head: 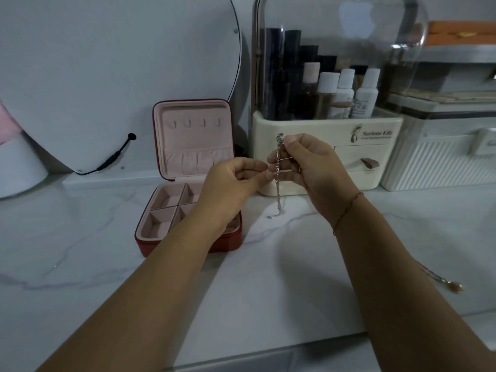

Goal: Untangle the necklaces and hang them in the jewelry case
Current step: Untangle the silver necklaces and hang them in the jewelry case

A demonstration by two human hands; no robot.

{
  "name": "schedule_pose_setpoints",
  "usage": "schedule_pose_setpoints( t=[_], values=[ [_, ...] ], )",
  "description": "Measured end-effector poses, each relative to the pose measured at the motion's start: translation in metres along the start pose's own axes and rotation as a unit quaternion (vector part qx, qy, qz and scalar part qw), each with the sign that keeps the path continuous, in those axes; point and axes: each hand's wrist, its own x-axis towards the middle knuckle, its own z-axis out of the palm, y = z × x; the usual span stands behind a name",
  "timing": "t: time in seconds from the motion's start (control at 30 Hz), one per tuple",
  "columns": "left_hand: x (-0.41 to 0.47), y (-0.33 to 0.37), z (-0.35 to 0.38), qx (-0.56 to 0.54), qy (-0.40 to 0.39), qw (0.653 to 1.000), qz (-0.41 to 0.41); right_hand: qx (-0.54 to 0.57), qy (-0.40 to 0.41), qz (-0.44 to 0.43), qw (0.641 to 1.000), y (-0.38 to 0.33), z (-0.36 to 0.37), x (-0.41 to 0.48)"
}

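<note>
two hands meet at the centre of the frame, both on one twisted silver chain necklace (279, 196); the right hand (311, 163) pinches the chain near its top end, fingers curled round it; the left hand (234, 179) pinches a thin strand of the same chain between thumb and forefinger, just beside the right hand's fingertips; the chain hangs straight down between them, and i cannot tell whether its lower end touches the white marble counter (80, 264) or hangs just above it; a thin red thread bracelet (346, 210) circles the right wrist.

left of centre, the open red square jewelry case with pink lining (150, 244) sits on the counter, its lid upright and its divided base partly hidden behind the left wrist; a row of four small hooks (194, 122) shows inside the lid; at the lower right a second thin chain with a small pendant (442, 281) lies on the counter, partly covered by the right forearm; a cream cosmetic organiser with a clear dome (322, 130) stands behind the hands; a large round mirror (107, 63) fills the upper left.
</note>
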Motion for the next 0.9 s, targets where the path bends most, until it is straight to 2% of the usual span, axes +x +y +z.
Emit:
schedule_pose_setpoints(
  t=[0.13,0.3,0.67,0.9],
  values=[
    [-0.0008,0.0001,0.0011,0.003,-0.011,1.000,-0.018,-0.024,-0.007,-0.018,1.000,0.0006,-0.0005,-0.0002],
    [-0.0010,-0.0024,0.0030,0.010,-0.016,1.000,-0.008,0.001,-0.017,-0.030,0.999,-0.0001,-0.0007,-0.0006],
    [-0.0017,-0.0002,0.0044,0.023,-0.024,0.999,0.011,0.013,-0.013,-0.015,1.000,0.0003,-0.0004,-0.0008],
    [-0.0015,0.0001,0.0031,0.038,-0.002,0.999,0.009,0.060,-0.022,0.014,0.998,0.0030,-0.0037,0.0019]
  ],
)
